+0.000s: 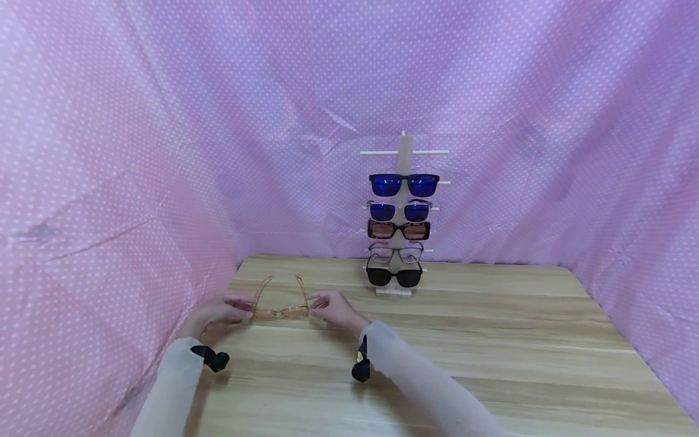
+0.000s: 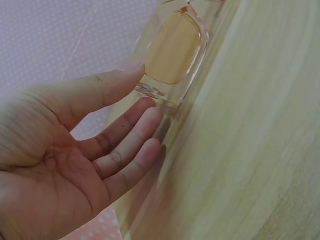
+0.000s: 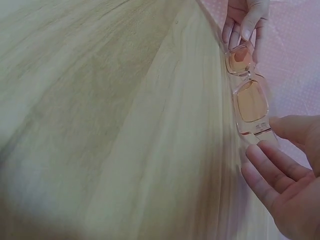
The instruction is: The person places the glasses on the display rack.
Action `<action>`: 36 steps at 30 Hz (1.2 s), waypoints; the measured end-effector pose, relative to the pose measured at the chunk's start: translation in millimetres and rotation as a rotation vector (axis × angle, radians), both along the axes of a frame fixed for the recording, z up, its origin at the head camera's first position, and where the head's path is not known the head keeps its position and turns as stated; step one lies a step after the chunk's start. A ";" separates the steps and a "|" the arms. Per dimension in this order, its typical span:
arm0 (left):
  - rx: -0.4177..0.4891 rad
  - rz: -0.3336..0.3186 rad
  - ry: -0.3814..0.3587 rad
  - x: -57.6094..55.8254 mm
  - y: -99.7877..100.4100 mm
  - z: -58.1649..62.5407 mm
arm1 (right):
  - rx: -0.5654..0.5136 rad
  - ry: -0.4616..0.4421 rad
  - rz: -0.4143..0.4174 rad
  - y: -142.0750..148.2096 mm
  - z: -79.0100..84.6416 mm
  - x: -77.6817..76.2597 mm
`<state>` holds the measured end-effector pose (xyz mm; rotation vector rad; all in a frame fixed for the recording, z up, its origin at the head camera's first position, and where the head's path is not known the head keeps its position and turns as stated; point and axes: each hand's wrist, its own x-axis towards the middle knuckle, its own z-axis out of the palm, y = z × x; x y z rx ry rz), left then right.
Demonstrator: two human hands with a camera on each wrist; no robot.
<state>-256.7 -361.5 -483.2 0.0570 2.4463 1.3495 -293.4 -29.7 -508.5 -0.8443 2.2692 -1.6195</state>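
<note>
A pair of glasses (image 1: pixel 295 313) with clear frames and orange-tinted lenses is at the table's left side, its temples unfolded and pointing away from me. At its left hinge corner, my left hand (image 1: pixel 222 310) pinches the frame. The left wrist view shows the thumb (image 2: pixel 112 86) against the clear corner by the lens (image 2: pixel 175 47), the other fingers slightly bent below; the index finger is mostly hidden. My right hand (image 1: pixel 335 308) pinches the opposite corner with its thumb (image 3: pixel 287 127) and index finger, the remaining fingers spread beneath.
Farther back, right of the hands, stands a display rack (image 1: pixel 405 155) with white crossbars. Several glasses hang on it, including blue-lensed sunglasses (image 1: pixel 386 185) and black sunglasses (image 1: pixel 379 277). The wooden table (image 1: pixel 491 340) is bordered by pink dotted cloth (image 1: pixel 273 91) at the back and sides.
</note>
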 end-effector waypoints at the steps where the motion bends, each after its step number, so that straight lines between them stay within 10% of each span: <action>1: -0.004 -0.001 -0.004 -0.2 0.2 -0.1 | 0.003 0.000 -0.001 -0.9 -0.7 -0.3; 36: -0.023 -0.010 0.004 -11.3 20.8 10.7 | -0.109 -0.159 -0.044 18.3 0.8 -6.0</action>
